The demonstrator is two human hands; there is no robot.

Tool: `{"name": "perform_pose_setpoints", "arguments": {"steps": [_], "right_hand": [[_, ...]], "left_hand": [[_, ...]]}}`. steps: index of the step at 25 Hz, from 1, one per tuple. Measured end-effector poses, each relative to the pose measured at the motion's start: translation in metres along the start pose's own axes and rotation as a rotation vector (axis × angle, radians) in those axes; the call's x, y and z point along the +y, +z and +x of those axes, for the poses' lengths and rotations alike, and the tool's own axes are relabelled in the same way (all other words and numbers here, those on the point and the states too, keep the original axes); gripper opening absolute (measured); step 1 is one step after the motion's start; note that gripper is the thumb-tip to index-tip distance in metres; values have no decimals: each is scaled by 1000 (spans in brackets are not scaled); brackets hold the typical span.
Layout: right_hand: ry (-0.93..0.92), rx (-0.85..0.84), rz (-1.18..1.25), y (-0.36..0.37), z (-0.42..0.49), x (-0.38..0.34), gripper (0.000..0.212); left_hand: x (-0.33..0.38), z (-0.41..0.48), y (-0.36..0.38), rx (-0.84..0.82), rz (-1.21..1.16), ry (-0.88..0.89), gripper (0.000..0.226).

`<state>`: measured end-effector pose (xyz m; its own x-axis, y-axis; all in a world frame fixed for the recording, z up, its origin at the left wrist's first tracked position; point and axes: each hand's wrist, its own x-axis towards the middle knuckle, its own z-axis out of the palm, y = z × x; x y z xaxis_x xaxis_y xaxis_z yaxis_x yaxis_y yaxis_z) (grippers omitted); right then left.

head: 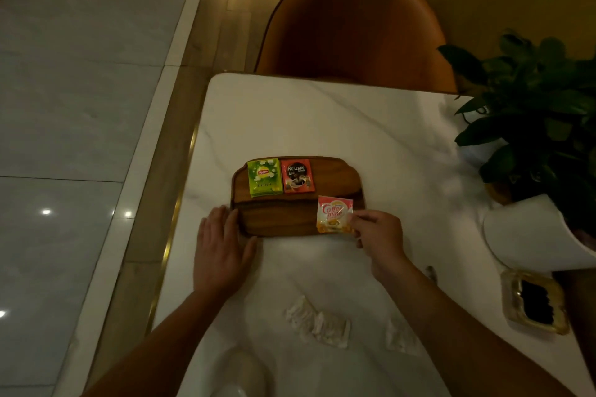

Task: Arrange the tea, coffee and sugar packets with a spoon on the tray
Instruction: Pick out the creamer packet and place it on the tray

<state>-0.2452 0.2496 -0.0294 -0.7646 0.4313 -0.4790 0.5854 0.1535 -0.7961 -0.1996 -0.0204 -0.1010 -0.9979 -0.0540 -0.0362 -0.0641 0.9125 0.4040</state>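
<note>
A wooden tray (335, 176) lies on the white marble table (322, 116). On its far left part a green Lipton tea packet (264, 177) lies beside a red Nescafe coffee packet (296, 176). My right hand (379, 235) pinches a Coffee-mate creamer packet (333, 214) by its right edge, over the tray's near right corner. My left hand (222, 245) rests flat with straight fingers against the tray's near left corner. Several white sugar packets (317, 324) lie on the table near me, with another white packet (400, 337) to their right. A spoon handle tip (431, 272) shows beyond my right forearm.
A potted plant (535, 113) in a white pot (532, 235) stands at the table's right edge. A glass ashtray (535, 301) sits near it. A brown chair (351, 26) stands at the far side. A white cup (238, 374) is at the near edge.
</note>
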Motion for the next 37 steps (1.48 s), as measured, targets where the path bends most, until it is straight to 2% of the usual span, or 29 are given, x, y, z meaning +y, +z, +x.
{"name": "perform_pose_setpoints", "arguments": {"steps": [3, 11, 18, 24, 27, 31, 32, 37], "right_hand": [[-7, 8, 0, 3, 26, -9, 9], [-21, 7, -69, 8, 79, -32, 14], [-159, 46, -432, 32, 96, -43, 17], [-216, -4, -523, 34, 96, -43, 22], [-359, 10, -600, 25, 94, -40, 26], [-868, -186, -852, 14, 88, -38, 46], [-926, -228, -903, 14, 88, -38, 49], [-989, -283, -1003, 17, 98, -38, 44]], "left_hand": [[-6, -2, 9, -6, 64, 26, 70], [-6, 0, 10, -9, 54, 23, 70], [-8, -1, 11, 4, 65, 17, 70], [-7, 1, 12, 10, 57, 20, 68], [-8, 1, 12, 16, 64, 20, 68], [-8, 2, 11, 21, 67, 21, 68], [-7, 2, 11, 19, 66, 21, 68], [-6, 1, 9, 14, 60, 19, 69]]}}
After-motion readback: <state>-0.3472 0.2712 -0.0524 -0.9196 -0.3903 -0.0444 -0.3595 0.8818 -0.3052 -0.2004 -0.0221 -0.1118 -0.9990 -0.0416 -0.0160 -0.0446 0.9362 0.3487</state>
